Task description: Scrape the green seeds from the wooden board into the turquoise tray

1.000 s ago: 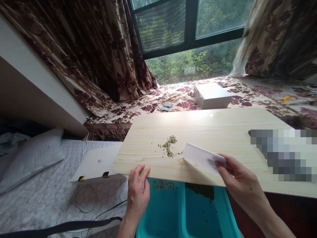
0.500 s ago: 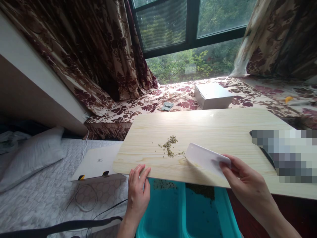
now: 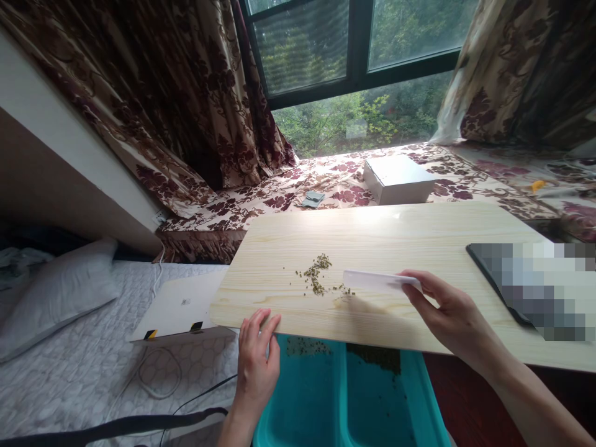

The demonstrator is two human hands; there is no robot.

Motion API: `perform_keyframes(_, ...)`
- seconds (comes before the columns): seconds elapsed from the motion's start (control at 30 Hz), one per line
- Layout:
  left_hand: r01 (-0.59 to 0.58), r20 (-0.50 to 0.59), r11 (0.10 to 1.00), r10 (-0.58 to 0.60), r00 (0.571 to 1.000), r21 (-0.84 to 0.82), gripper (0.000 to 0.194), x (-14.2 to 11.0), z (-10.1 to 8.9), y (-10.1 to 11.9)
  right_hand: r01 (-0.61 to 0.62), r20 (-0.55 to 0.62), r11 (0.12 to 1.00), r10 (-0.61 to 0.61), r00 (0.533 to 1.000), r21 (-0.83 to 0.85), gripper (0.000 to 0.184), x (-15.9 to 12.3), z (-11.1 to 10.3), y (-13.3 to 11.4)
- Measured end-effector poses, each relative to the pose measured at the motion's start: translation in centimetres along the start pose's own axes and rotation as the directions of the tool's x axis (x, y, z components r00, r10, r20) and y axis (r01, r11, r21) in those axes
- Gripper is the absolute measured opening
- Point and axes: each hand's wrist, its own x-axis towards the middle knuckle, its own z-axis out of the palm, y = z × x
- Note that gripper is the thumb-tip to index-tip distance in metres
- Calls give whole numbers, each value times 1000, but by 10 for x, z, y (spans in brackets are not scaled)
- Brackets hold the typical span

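Observation:
A small scatter of green beans point(image 3: 316, 275) lies on the pale wooden board point(image 3: 400, 242). My right hand point(image 3: 447, 313) pinches a white plastic scraper point(image 3: 377, 281), held nearly flat just above the board, its left end close to the beans. My left hand point(image 3: 257, 360) rests with its fingers laid flat over the board's near edge. Under that edge sits a teal two-part bin point(image 3: 344, 403) with beans lying in both compartments.
A white box point(image 3: 398, 179) sits on the flowered window seat behind the board. A dark flat item point(image 3: 493, 273), partly blurred, lies on the board's right end. A white panel point(image 3: 181, 307), a cable point(image 3: 158, 372) and a pillow point(image 3: 56, 292) lie on the bed at left.
My right hand has lifted and turned the scraper from a steep tilt to almost flat, moving it up and a little away from the near edge. My left hand has stayed put.

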Motion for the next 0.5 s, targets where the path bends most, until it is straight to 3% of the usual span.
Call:
perform_keyframes(0.3,-6,-3,1000,6,1000,-14,38,-1,0,-3,-14,-10,1000,14,1000,18,28,-4,-6,6)
perform_keyframes(0.5,-4,-6,1000,4,1000,-13,38,0,0,-2,-36,24,996,34,999,80,27,1,1,2)
